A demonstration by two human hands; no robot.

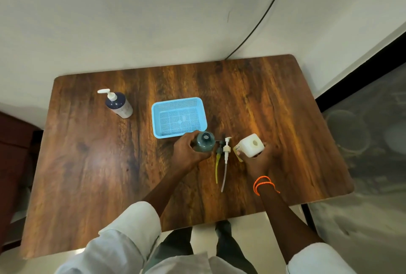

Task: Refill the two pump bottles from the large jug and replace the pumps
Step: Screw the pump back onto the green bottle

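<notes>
A dark green bottle [205, 142] stands upright with its mouth uncovered, and my left hand [187, 149] grips its side. My right hand [260, 159] holds a white square bottle [252, 144], also uncapped, upright on the wooden table [87, 164]. Between the two bottles lie two pumps: a dark one with a yellowish tube [218, 159] and a white one with a clear tube [225, 159]. A large dark blue pump jug [119, 104] with a white pump stands at the far left, away from both hands.
A light blue plastic basket [179, 118] sits just behind the green bottle. The table's front edge is close to my body. A black cable [259, 23] runs up the wall behind the table. Floor drops off to the right.
</notes>
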